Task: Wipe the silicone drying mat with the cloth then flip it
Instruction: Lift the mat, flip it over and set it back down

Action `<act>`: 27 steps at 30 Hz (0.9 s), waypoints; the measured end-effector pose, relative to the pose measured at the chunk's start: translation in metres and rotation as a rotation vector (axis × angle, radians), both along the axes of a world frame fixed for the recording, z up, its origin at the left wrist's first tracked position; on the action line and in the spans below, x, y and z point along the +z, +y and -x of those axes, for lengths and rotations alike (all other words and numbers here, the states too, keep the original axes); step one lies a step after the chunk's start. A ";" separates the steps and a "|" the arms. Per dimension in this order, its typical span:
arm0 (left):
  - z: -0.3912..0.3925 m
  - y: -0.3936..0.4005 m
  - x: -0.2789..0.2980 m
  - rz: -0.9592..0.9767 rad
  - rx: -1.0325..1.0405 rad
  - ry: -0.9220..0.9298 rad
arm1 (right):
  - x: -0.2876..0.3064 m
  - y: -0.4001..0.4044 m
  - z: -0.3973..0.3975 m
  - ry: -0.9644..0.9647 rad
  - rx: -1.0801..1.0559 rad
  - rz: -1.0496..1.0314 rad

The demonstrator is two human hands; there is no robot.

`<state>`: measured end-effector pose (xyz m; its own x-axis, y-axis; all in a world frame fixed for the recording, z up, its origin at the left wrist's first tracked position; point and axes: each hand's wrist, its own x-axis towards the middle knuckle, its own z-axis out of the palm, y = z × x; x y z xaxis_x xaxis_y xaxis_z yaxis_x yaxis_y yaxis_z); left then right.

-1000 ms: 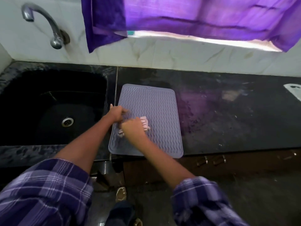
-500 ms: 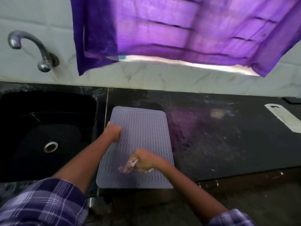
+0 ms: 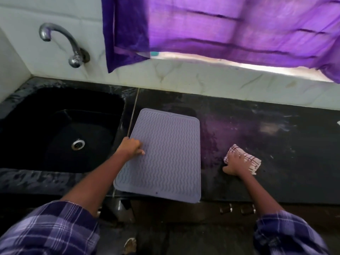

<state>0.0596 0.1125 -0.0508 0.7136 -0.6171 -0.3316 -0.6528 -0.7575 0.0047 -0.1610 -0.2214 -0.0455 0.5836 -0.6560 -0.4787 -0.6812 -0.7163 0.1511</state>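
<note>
Head view: grey mat [image 3: 165,155] lies flat on the dark tabletop [image 3: 276,140], just beside the sink [image 3: 60,129]. Left hand [image 3: 131,146] grips its left edge, fingers curled. Right hand [image 3: 234,162] rests on the checked cloth [image 3: 253,161], off the mat to the right; grip unclear. Wiping looks finished; flip not yet done.

Left hand [image 3: 131,147] is lying with fingers curled, thumb side toward the centre, forearm extending up from the lower left. Right hand [image 3: 234,162] is lying palm down, fingers spread, thumb pointing left, forearm reaching out from the lower right. Both plaid sleeves are pushed up.
</note>
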 end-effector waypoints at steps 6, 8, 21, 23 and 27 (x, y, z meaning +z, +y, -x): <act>0.043 0.048 0.008 -0.053 -0.105 0.046 | 0.014 0.095 0.009 -0.410 0.636 -0.189; 0.054 0.058 0.016 -0.050 -0.098 0.062 | 0.010 0.134 0.020 -0.197 0.866 -0.267; 0.086 0.040 0.050 -0.150 -0.150 -0.190 | 0.132 0.155 -0.059 -0.465 0.750 -0.044; 0.071 0.041 0.067 -0.089 -0.050 -0.250 | 0.162 0.149 -0.076 -0.566 0.715 -0.022; 0.031 0.040 0.126 -0.015 0.065 -0.298 | 0.201 0.129 -0.103 -0.657 0.646 -0.010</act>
<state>0.0283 0.1523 0.0755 0.8184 -0.5641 -0.1100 -0.5743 -0.7960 -0.1911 -0.0577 -0.0923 0.1552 0.9916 -0.1053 0.0747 -0.0947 -0.9866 -0.1330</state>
